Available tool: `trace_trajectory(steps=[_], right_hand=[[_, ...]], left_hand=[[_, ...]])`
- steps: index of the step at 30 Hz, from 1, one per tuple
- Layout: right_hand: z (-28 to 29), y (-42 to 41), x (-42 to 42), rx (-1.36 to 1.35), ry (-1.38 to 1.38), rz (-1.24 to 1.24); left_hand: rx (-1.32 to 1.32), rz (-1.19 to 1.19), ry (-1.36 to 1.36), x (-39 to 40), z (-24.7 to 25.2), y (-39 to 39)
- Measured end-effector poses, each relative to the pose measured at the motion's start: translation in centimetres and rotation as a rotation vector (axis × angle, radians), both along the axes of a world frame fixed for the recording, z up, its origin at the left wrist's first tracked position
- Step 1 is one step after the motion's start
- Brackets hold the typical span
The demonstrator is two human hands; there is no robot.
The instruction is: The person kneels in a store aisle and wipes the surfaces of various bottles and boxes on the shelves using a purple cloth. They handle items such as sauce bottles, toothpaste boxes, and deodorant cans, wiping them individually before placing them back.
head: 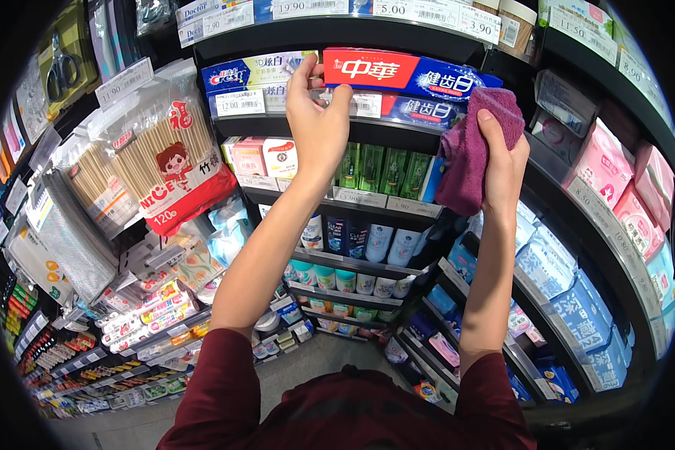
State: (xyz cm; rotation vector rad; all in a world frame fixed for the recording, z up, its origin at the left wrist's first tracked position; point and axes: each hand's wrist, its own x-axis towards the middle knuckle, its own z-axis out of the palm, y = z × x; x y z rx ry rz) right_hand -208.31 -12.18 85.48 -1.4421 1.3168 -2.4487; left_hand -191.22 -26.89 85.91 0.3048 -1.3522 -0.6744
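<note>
My left hand (318, 121) is raised to a shelf of toothpaste boxes, its thumb apart from its curled fingers. The fingers are at the left end of a red and blue toothpaste box (394, 72), and the thumb overlaps its lower left corner. Whether they touch the box, I cannot tell. Left of that hand lies a Crest toothpaste box (247, 68). A folded purple terry cloth (464, 163) is gripped in my right hand (503, 157). The cloth covers the right end of the red and blue box. More toothpaste boxes lie beneath, behind the price strip.
Lower shelves hold green boxes (371, 169) and shampoo bottles (346, 236). Bagged bamboo chopsticks (174, 146) hang at the left, jutting outward. Along the right, a curved-looking shelf edge (613, 225) carries pink packs (602, 163) and blue packs (574, 315). Grey floor (337, 360) shows below.
</note>
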Motion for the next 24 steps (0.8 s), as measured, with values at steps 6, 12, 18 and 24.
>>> trace_trajectory(steps=[6, 12, 18, 24], right_hand=[[-0.5, -0.1, 1.7, -0.080, -0.038, -0.016], [-3.1, 1.6, 4.2, -0.194, -0.127, 0.060], [-7.5, 5.1, 8.2, -0.220, -0.242, 0.182], [-15.5, 4.8, 13.5, 0.130, -0.379, 0.411]], left_hand=[[-0.021, -0.037, -0.012, -0.9, 0.4, -0.4], [-0.132, -0.121, 0.114, 1.0, -0.5, 3.4], [0.119, -0.518, -0.106, 9.7, -6.2, 9.8], [0.948, -0.736, -0.252, 18.1, -19.2, 14.3]])
